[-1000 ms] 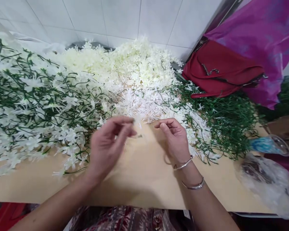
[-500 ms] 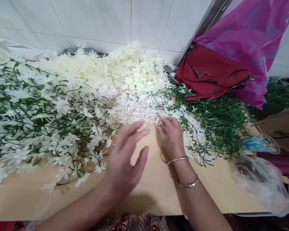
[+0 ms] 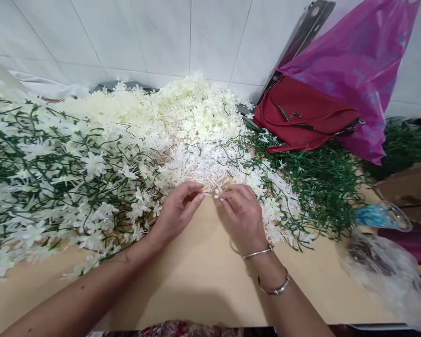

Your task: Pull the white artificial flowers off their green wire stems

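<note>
My right hand [image 3: 244, 217], with two bangles at the wrist, pinches a small white artificial flower [image 3: 218, 190] between thumb and fingertips. Facing it from the left, my left hand [image 3: 179, 208] is closed in a pinch on a thin white stamen strand [image 3: 206, 192], which reaches toward the flower. Whether the strand touches the flower I cannot tell. Just beyond the fingertips lies a pile of loose white stamens [image 3: 205, 168]. Behind that, a heap of cream-white blossoms [image 3: 196, 110] rests against the tiled wall.
Green-stemmed white flowers [image 3: 94, 164] cover the table's left side. Bare green stems [image 3: 319, 187] lie at right under a red bag [image 3: 301, 112], near a purple plastic bag [image 3: 358, 65]. A blue-patterned plastic cup [image 3: 381, 216] and a clear bag [image 3: 389, 276] sit along the right of the wooden table [image 3: 182, 290].
My left hand has moved from open and raised to a closed pinch near the stamen pile. My right hand still holds the flower, and its fingertips now face the left ones.
</note>
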